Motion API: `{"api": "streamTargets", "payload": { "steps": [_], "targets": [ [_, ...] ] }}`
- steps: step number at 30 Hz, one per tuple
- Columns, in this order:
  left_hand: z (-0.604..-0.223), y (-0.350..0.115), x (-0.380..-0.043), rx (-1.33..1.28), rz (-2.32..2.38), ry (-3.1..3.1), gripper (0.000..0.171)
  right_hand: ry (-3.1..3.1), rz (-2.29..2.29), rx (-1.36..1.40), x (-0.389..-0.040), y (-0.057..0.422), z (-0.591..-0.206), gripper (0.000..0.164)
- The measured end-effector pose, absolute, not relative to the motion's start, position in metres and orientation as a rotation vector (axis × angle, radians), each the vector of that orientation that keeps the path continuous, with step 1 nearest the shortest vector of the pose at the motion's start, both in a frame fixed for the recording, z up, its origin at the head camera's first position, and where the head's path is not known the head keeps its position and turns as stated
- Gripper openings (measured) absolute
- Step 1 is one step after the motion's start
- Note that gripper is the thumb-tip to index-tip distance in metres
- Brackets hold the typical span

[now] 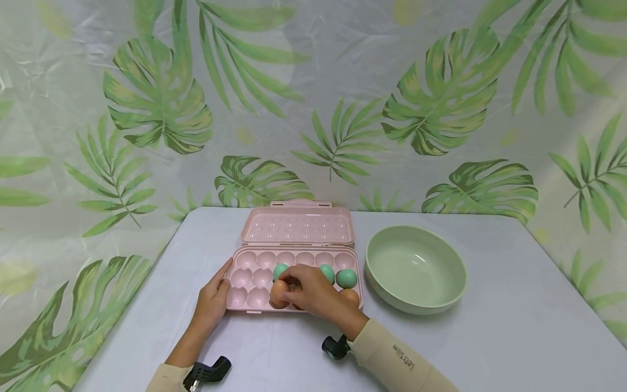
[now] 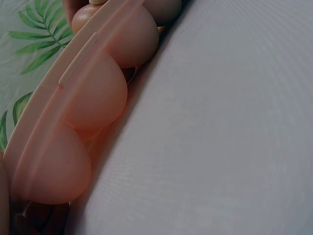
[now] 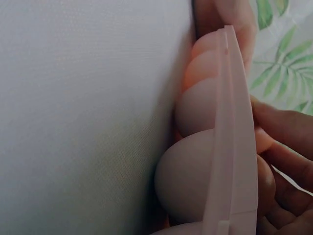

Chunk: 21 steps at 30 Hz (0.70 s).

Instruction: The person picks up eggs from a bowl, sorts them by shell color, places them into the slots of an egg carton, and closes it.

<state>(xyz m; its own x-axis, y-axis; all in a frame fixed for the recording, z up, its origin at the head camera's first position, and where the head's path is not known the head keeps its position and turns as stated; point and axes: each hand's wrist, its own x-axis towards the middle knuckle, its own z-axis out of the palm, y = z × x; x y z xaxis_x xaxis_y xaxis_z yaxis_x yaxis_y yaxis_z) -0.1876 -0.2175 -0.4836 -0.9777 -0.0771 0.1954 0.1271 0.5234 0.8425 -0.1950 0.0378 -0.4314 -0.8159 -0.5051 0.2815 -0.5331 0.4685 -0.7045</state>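
Observation:
A pink plastic egg carton (image 1: 252,311) lies with its lid (image 1: 296,218) folded back. My left hand (image 1: 211,299) grips the carton's left edge; in the left wrist view some fingers (image 2: 49,215) show beneath it. Above the front row, my right hand (image 1: 315,291) pinches a brown egg (image 1: 279,294) between thumb and fingers, at a cup of that row. Green eggs (image 1: 346,279) sit in the middle row, one partly behind the right hand. Another brown egg (image 1: 350,296) rests at the front right, partly covered by the right wrist. The right hand hides some front-row cups.
To the carton's right stands a large pale green bowl (image 1: 416,267). A white cloth covers the table (image 1: 514,305). Behind it hangs a leaf-patterned curtain (image 1: 343,81). Both wrists wear small black cameras (image 1: 210,372).

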Motion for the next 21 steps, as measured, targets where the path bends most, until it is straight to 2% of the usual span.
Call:
{"api": "streamTargets", "payload": {
  "steps": [5, 21],
  "targets": [
    [-0.4836, -0.2173, -0.1880, -0.043, -1.428, -2.554, 0.049, -2.634, 1.263, 0.985, -0.1951, 0.0376, -0.4315, 0.020],
    [-0.4832, -0.2175, -0.1875, -0.032, -1.414, -2.558, 0.048, -2.643, 1.218, 0.986, -0.1957, 0.0376, -0.4322, 0.020]
  ]
}}
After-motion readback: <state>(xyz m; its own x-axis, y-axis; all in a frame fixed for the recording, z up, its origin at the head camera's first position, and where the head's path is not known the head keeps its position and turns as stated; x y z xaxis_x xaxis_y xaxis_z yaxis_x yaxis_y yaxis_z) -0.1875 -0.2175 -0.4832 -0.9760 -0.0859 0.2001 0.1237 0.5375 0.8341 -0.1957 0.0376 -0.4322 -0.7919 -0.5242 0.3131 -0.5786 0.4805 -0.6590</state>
